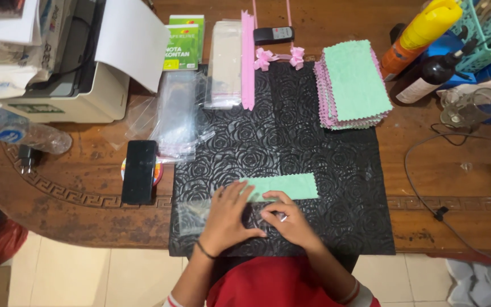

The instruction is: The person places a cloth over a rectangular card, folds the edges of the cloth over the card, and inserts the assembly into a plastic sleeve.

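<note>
**Two hands folding a mint cloth on a black mat**

Two bare hands work at the near edge of a black rose-embossed mat (313, 159) that lies on a brown wooden table (444, 170). The left hand (228, 213) lies flat, fingers spread, pressing down on the near end of a folded mint-green cloth (288, 186) and on a clear plastic sleeve (191, 216) just beside it. The right hand (288, 219) is curled, fingertips pinching at the cloth's lower edge; what exactly it grips I cannot tell. The cloth lies lengthwise across the mat, its far end free toward the right.

Left of the mat rests a dark phone (139, 170) on a round coaster, with a heap of clear bags (177, 113) beyond it. Farther back, a stack of mint and pink cloths (353, 85) sits on the mat's far right corner, near pink ribbon bows (279, 57). A printer (75, 85) stands at the far left, and an orange spray can (421, 34) at the far right.
</note>
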